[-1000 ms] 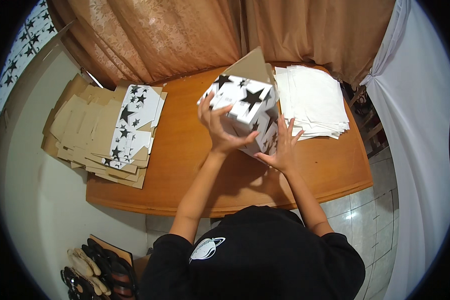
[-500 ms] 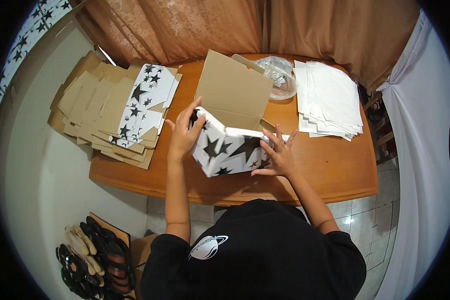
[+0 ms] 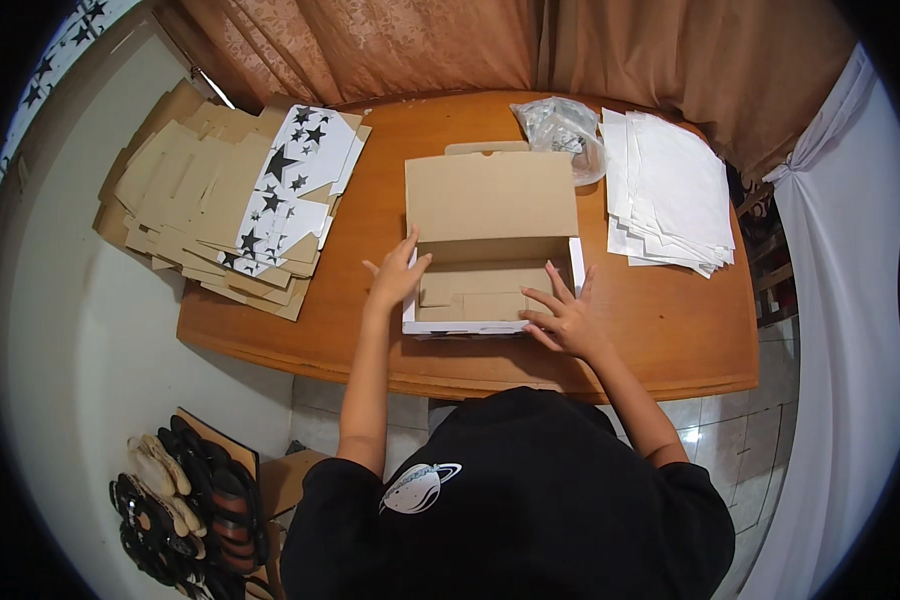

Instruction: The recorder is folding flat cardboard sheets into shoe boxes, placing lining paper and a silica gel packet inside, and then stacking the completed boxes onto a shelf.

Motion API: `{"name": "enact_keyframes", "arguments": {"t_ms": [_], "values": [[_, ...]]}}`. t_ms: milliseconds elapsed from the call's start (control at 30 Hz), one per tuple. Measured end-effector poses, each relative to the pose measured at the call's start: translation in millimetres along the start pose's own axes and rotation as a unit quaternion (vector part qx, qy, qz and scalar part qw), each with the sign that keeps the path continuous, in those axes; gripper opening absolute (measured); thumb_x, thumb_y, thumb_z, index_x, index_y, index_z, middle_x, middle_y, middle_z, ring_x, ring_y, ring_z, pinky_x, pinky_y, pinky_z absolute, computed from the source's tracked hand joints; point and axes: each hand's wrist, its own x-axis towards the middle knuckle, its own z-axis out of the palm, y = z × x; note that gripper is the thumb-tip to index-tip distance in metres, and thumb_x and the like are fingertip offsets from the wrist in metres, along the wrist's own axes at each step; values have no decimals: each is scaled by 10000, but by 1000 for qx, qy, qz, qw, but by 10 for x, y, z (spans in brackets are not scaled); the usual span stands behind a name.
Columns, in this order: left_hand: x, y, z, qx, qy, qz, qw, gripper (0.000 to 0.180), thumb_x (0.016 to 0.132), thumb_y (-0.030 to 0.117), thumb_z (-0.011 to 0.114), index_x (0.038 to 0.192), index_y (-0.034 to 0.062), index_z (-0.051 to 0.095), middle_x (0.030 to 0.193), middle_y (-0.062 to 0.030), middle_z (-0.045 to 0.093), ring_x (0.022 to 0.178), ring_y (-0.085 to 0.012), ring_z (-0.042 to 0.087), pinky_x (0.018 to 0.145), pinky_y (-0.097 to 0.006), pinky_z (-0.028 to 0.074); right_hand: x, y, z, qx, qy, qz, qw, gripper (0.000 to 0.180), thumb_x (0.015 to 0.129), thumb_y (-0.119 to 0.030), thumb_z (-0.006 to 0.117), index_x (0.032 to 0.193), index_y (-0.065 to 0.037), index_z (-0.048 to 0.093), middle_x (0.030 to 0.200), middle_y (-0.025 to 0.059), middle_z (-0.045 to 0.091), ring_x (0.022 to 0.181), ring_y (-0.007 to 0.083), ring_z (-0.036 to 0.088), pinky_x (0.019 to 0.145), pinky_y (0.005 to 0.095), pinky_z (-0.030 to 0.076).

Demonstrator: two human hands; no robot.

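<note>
The white cardboard box with a brown inside point(image 3: 485, 290), lifted and turned in the air a second ago, is now set down flat on the brown wooden bench point(image 3: 670, 330), its lid thrown back. The left hand point(image 3: 395, 280) is pressed open against its left wall; the right hand point(image 3: 565, 318) is spread, released, over its front right corner. Assembly appears finished; nothing is grasped.

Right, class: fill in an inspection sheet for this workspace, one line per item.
Surface: wooden table, bare at the front right.
Job's things: open cardboard box, lid standing back, nothing inside.
Clutter: stack of flat star-printed cartons at left; pile of white sheets at right; clear plastic bag behind the box.
Hands: left hand on the box's left wall; right hand on its front right corner.
Cables: nothing seen.
Surroundings: brown curtain; sandals on the floor.
</note>
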Motion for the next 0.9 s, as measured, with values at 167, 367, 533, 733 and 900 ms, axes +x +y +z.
{"name": "enact_keyframes", "arguments": {"t_ms": [167, 367, 533, 733, 900], "values": [[-44, 227, 227, 183, 54, -59, 980, 535, 844, 413, 450, 1328, 193, 386, 1424, -134, 243, 1309, -382, 193, 914, -717, -59, 60, -45, -152, 63, -38, 62, 995, 212, 782, -319, 609, 951, -207, 672, 1243, -7, 499, 1318, 336, 211, 926, 719, -59], [92, 814, 778, 193, 112, 188, 957, 544, 835, 455, 470, 1271, 131, 449, 1449, -181, 123, 1333, -391, 75, 914, -726, -9, 70, 226, -207, 26, 63, 172, 983, 212, 796, -236, 597, 996, -203, 658, 1284, 12, 464, 1323, 351, 187, 919, 695, -116], [254, 1341, 1331, 171, 24, 356, 919, 524, 834, 427, 487, 1263, 128, 459, 1441, -184, 154, 1323, -401, 119, 902, -736, 15, -119, 699, -187, -68, 171, 297, 937, 239, 809, -191, 562, 1039, -188, 629, 1306, 43, 419, 1325, 393, 137, 908, 710, -97], [519, 1777, 1838, 183, -35, 469, 863, 519, 827, 427, 473, 1218, 86, 499, 1411, -195, 233, 1321, -384, 147, 900, -744, 12, -466, 1179, -141, -157, 172, 448, 863, 242, 822, -222, 543, 1049, -185, 619, 1338, 66, 366, 1323, 422, 85, 892, 734, -81], [746, 2081, 2113, 225, -104, 477, 843, 528, 849, 454, 429, 1245, 109, 479, 1425, -185, 206, 1327, -378, 134, 898, -746, -17, -629, 1557, -166, -203, 121, 514, 825, 264, 782, -165, 572, 1039, -194, 626, 1340, 74, 364, 1317, 419, 109, 892, 753, -42]]}}
